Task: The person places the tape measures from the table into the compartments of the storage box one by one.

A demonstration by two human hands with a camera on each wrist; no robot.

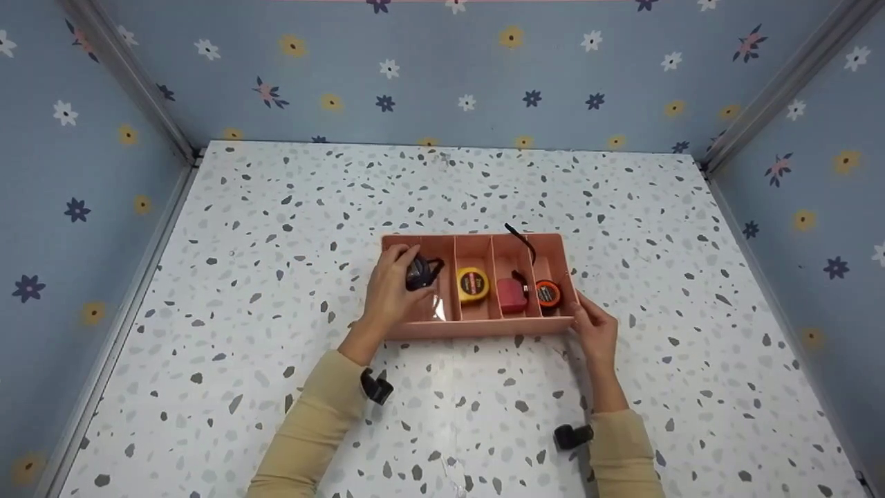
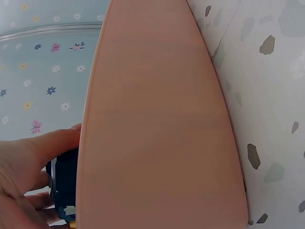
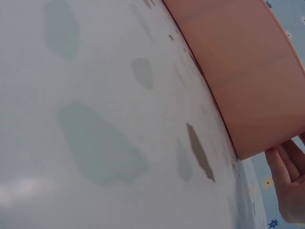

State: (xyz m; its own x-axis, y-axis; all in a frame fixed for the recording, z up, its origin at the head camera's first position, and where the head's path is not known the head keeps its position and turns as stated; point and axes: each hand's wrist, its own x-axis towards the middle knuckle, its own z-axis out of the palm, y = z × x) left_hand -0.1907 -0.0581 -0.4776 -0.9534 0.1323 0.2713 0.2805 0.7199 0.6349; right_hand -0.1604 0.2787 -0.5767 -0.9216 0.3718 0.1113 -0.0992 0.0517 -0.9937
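A pink divided organizer box (image 1: 477,328) stands on the table with its long side facing me. My left hand (image 1: 390,287) is over the left end, gripping a dark tape measure (image 1: 419,273) with a black wrist strap. In the left wrist view, the front wall partly hides this tape measure (image 2: 66,186). At the near right corner, my right hand (image 1: 596,328) holds the box, fingers against its end wall. Other compartments contain a yellow tape measure (image 1: 473,285), a red one (image 1: 512,295) with a black strap, and an orange-and-black one (image 1: 548,294).
The speckled white table (image 1: 276,221) surrounds the box. Blue flowered panels (image 1: 442,76) stand at the back and both sides. Each wrist carries a small black camera, one on the left sleeve (image 1: 375,386) and one by the right sleeve (image 1: 572,436).
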